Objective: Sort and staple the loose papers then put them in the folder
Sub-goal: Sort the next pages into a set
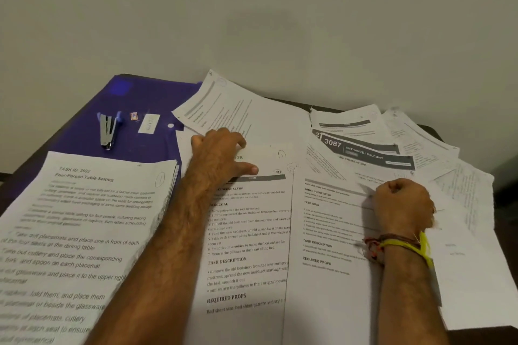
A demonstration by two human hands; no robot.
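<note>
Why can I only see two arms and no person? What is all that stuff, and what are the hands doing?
The camera sits on the person's head and looks down, so you see only their arms reaching out, as if through their eyes. There is just this one picture.

On the dark table lie many loose papers with printed writing, spread out and overlapping. At the left is a neat stack of papers. Behind it lies a blue folder, and on the folder rest a stapler and a small white label.

The left hand rests on the sheets in the middle, fingers spread and curled over them. The right hand, with colourful threads at the wrist, is closed and seems to pinch the corner of a sheet.
</note>
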